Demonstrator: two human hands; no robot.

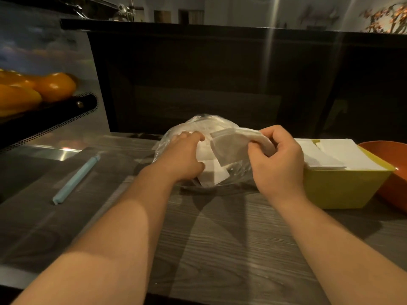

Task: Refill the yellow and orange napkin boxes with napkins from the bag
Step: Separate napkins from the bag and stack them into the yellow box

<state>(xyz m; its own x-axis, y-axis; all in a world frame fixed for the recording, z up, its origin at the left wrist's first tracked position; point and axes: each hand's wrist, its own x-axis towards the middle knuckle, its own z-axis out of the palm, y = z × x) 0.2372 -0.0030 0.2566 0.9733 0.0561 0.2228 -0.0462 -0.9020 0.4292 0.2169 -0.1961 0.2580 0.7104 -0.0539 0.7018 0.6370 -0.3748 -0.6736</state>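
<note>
**A:** Where are the napkins?

**B:** The right hand (279,159) pinches a wad of white folded paper napkins (231,148) at the mouth of the clear plastic bag (198,126). The left hand (182,157) grips that bag on the grey wood-grain bench (220,238).

**A:** Next?

**B:** I'd hold the bag down and lift the wad out squared. The yellow plastic box (343,188) looks full, so probably the orange plastic box (394,172).

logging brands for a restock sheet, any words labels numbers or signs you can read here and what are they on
None: no text can be read anywhere in this view.
The plastic bag, napkins, yellow box, orange box and blue clip show no print.
The wall ornament at the back is too blurred to tell if it holds letters.
</note>
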